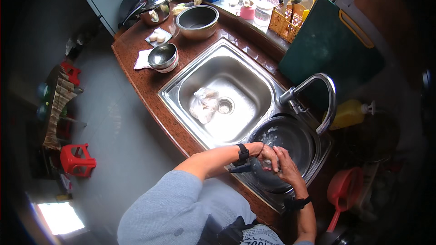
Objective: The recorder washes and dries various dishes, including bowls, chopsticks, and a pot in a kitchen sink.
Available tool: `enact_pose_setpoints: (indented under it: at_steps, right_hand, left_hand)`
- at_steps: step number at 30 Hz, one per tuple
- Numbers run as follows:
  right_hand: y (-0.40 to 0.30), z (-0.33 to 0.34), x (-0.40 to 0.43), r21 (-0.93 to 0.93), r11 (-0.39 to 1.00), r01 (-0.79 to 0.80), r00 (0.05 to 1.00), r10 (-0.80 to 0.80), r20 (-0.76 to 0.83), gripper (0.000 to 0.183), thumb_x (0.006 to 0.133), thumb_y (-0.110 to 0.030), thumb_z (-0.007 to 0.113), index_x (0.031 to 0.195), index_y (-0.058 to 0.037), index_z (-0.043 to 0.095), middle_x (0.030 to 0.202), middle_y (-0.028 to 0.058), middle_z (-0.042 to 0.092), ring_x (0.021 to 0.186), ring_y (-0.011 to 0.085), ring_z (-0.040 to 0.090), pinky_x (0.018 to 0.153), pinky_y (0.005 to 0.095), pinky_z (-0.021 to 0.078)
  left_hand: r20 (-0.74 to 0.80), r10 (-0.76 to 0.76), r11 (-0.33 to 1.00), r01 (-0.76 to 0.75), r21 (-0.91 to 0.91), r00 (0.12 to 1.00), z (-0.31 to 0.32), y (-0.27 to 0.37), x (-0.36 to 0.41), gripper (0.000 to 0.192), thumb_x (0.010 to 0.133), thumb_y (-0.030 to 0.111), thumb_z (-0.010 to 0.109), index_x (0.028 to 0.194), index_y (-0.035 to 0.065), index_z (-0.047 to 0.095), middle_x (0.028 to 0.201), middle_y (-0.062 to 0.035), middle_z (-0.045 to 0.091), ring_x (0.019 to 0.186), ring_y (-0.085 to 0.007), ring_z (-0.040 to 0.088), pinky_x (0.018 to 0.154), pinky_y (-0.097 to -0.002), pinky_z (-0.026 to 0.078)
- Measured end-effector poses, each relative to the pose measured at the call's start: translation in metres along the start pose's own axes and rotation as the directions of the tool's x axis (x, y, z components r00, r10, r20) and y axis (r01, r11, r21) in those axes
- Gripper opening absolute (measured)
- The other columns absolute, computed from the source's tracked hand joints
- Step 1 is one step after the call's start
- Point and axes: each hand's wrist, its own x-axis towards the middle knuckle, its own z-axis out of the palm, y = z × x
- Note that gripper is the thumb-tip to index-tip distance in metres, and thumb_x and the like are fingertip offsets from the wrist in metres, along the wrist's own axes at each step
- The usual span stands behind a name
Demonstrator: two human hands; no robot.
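Note:
My left hand (267, 156) and my right hand (287, 166) meet over a dark frying pan (299, 139) in the right part of the stainless steel sink. Something small and greyish, perhaps a scrubber or foam, shows between them; which hand holds it I cannot tell. White suds lie on the pan's far left inner side. Its black handle (240, 169) points left under my left wrist. The curved chrome faucet (328, 92) stands beyond the pan. In the left basin (245, 75), a knotted clear plastic bag (204, 103) with pale contents lies beside the drain.
Stacked bowls (163, 58), eggs (160, 36), a large dark-lined pot (197, 23) and a lidded steel pot (155, 10) stand on the granite counter (150, 92). A green cutting board (330, 47) leans behind the faucet. A red dipper (344, 189) lies at right.

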Motion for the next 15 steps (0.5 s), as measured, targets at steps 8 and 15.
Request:
enact_pose_setpoints:
  at_steps: [8,15]
  right_hand:
    - [0.022,0.021,0.005,-0.174,0.977,-0.127,0.963,0.079,-0.257,0.056,0.059,-0.001,0.065,0.11,-0.0048,0.043,0.096,0.0169,0.051,0.087,0.036,0.052,0.07,0.041,0.0444]
    - [0.036,0.032,-0.001,-0.29,0.923,-0.253,0.964,0.217,-0.151,0.041,0.054,-0.007,0.069,0.091,-0.0025,0.052,0.077,0.0176,0.058,0.075,0.038,0.057,0.064,0.0429,0.0459]
  left_hand:
    - [-0.147,0.08,0.927,-0.019,0.375,0.986,0.01,0.014,0.013,0.017,0.061,0.01,0.071,0.072,0.0061,0.059,0.062,-0.0042,0.055,0.052,-0.0132,0.05,0.045,-0.0287,0.043]
    - [-0.335,0.399,0.213,0.269,0.939,0.854,0.035,0.017,0.016,0.019,0.059,0.008,0.067,0.075,0.0009,0.061,0.075,-0.0176,0.062,0.075,-0.0282,0.062,0.062,-0.0378,0.049]
